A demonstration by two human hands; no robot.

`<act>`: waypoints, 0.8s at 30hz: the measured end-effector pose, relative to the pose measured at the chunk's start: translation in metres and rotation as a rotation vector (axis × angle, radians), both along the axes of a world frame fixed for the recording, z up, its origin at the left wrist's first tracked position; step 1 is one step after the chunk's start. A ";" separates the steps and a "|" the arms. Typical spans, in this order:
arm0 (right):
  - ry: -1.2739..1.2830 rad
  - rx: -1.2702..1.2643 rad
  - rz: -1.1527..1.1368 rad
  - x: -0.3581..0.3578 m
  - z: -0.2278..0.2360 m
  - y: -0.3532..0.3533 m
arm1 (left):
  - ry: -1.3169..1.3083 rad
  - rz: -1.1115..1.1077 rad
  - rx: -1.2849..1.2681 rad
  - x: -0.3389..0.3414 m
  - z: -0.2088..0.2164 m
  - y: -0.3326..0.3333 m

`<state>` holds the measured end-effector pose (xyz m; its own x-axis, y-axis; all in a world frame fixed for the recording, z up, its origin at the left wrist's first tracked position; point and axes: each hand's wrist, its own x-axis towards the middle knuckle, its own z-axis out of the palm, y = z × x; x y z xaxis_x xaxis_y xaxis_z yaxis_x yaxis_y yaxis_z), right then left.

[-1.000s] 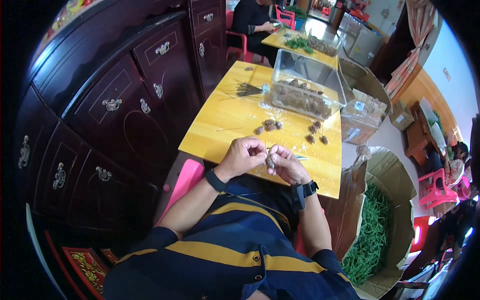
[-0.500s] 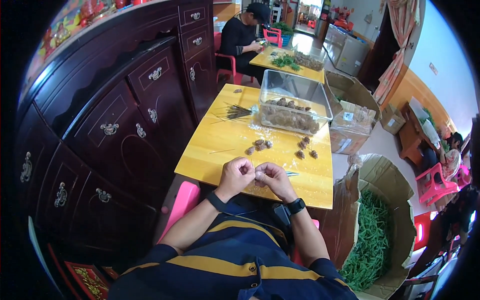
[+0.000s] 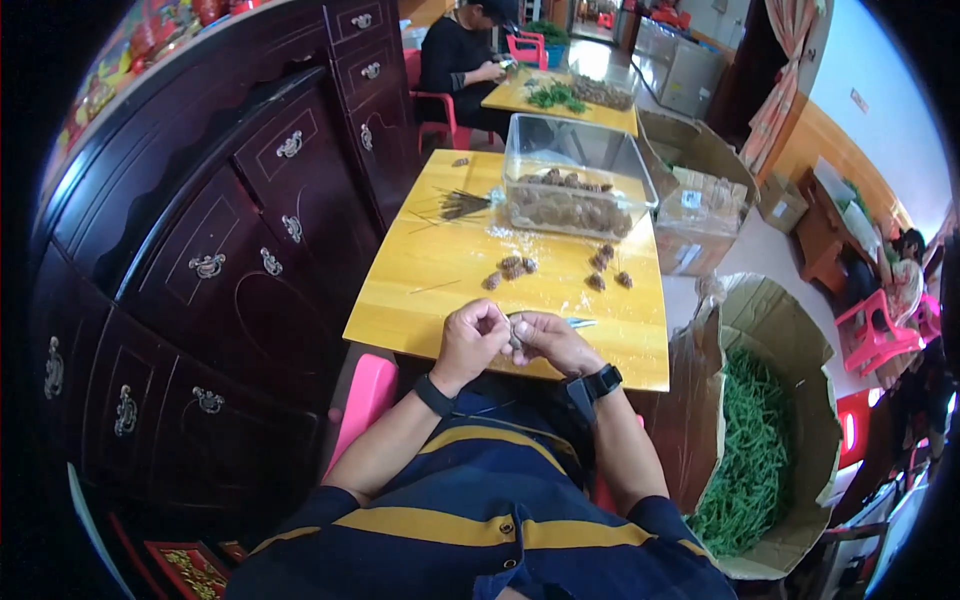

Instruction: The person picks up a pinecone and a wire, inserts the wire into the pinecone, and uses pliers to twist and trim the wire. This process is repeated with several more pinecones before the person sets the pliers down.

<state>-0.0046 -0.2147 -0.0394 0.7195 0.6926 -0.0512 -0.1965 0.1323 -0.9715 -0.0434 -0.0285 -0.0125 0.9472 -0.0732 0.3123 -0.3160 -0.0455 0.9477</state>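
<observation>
Over the near edge of the yellow table [image 3: 400, 320], my left hand [image 3: 472, 340] and my right hand [image 3: 550, 342] meet with fingertips pinched together. A small brownish thing shows between them, mostly hidden by the fingers; I cannot make out its kind. Just beyond my right hand lies a slim pointed metal tool [image 3: 580, 323], partly covered by the hand. Past my hands are two loose groups of brown pine cones, one at the middle [image 3: 512, 268] and one at the right [image 3: 601, 262]. A single thin wire [image 3: 435, 287] lies left of them.
A clear plastic bin [image 3: 578, 222] holding pine cones stands at the table's far side, beside a bundle of thin brown wires [image 3: 462, 204]. On the right is an open carton [image 3: 830, 400] of green artificial foliage [image 3: 745, 450]. Dark cabinets [image 3: 200, 310] line the left. A person [image 3: 455, 60] sits at another table.
The view has shifted slightly, so the table sits a little higher and further left. My hands stay together; the right has turned slightly, and the small brownish thing shows more between the fingers.
</observation>
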 end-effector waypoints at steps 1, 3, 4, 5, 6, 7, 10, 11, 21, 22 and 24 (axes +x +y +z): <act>0.014 0.005 -0.007 0.000 0.004 0.001 | 0.014 -0.007 0.005 0.003 -0.004 0.002; 0.001 -0.030 -0.032 -0.004 0.013 0.006 | -0.021 0.046 0.069 0.009 -0.018 0.009; -0.008 -0.045 -0.047 -0.004 0.014 0.007 | -0.043 0.070 0.102 0.012 -0.020 0.010; 0.002 -0.038 -0.055 -0.005 0.011 0.009 | -0.035 0.061 0.111 0.013 -0.022 0.010; -0.136 -0.033 -0.124 -0.005 0.007 0.012 | -0.007 0.063 0.081 0.014 -0.024 0.011; -0.274 -0.030 -0.194 -0.005 0.003 0.015 | 0.021 0.066 0.051 0.015 -0.026 0.011; -0.431 -0.055 -0.302 -0.003 -0.012 0.017 | 0.071 0.052 0.023 0.019 -0.035 0.012; -0.458 -0.090 -0.324 -0.003 -0.014 0.019 | 0.087 0.047 0.011 0.020 -0.036 0.013; -0.107 0.102 -0.308 0.002 -0.001 0.002 | 0.072 -0.051 -0.009 0.035 -0.013 -0.004; -0.112 0.102 -0.357 0.004 0.000 -0.001 | 0.115 -0.085 -0.052 0.038 -0.006 -0.008; -0.120 0.097 -0.457 0.008 0.001 -0.008 | 0.203 -0.156 -0.141 0.043 0.007 -0.017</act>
